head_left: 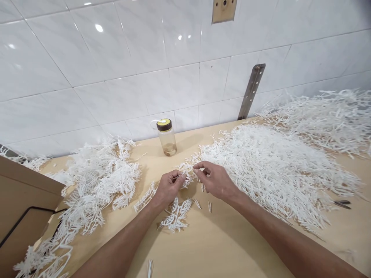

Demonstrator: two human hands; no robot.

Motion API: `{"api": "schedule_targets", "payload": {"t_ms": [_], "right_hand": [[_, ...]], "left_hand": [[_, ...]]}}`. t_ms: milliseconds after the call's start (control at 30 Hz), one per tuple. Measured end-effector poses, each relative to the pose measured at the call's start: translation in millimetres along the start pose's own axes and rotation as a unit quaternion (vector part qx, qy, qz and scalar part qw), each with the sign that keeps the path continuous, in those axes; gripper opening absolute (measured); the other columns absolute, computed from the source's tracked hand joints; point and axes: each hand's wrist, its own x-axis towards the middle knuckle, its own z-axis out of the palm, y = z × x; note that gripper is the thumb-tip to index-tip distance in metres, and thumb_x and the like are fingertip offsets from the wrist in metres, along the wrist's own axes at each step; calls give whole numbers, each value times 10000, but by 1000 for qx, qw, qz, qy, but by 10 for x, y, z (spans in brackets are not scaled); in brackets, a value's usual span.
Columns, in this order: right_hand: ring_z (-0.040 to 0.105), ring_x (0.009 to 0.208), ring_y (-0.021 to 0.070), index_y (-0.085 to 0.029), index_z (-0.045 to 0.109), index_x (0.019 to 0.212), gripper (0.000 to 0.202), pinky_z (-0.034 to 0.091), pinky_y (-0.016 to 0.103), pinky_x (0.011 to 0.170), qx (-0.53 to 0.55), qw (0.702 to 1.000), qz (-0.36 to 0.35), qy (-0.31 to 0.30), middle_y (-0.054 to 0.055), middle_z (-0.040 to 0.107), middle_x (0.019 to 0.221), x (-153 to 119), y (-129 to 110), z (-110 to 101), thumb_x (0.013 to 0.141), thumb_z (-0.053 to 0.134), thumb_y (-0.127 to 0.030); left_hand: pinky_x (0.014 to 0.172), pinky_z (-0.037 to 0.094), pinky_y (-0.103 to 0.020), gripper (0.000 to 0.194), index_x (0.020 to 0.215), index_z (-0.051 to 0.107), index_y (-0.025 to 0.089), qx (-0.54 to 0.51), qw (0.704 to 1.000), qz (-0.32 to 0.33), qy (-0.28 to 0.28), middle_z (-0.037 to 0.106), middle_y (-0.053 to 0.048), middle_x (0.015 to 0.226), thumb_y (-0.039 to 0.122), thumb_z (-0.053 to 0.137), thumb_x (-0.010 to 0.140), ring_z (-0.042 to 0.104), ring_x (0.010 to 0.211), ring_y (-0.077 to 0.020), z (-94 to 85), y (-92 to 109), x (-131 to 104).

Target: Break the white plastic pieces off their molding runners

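At the middle of the table, my left hand point(169, 187) pinches a white branching plastic sprig point(188, 178) between thumb and fingers. My right hand point(216, 180) is closed at the sprig's right side, thumb and forefinger together; whatever is between those fingertips is too small to make out. Under the hands lies a loose white branched cluster point(176, 217), with a few short pieces point(210, 206) beside it. Another white strand point(145, 197) lies left of my left hand. A large heap of white sprigs point(272, 166) spreads just right of my right hand.
A clear bottle point(168, 142) with a dark and yellow lid stands behind my hands. More white sprigs point(98, 185) pile up at left, beside a brown box point(26, 208). A metal strip point(251, 92) leans at the tiled wall. A dark tool tip point(342, 204) pokes out at right.
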Motion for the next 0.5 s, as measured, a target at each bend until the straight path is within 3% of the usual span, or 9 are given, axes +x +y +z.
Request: {"api": "schedule_targets", "payload": {"t_ms": [133,500], "right_hand": [[502,419,108,-187,713,961,267,406,239,441,37,997,32,-67,-15,614,607,-55,-106,59,880,543,-376],[587,579,128,-195,705,814,205,437,242,540,26,999,9,-41,4,686,725,-47,-60,110,866,574,-343]], "left_hand": [[508,252,-214,428,760,586,145,2,1000,-14,1,388,57,569,567,642,809,305,527,-76,10,27,-17],[531,285,-227,407,768,616,141,69,998,9,4,439,37,596,540,592,846,349,555,-95,31,41,-26]]}}
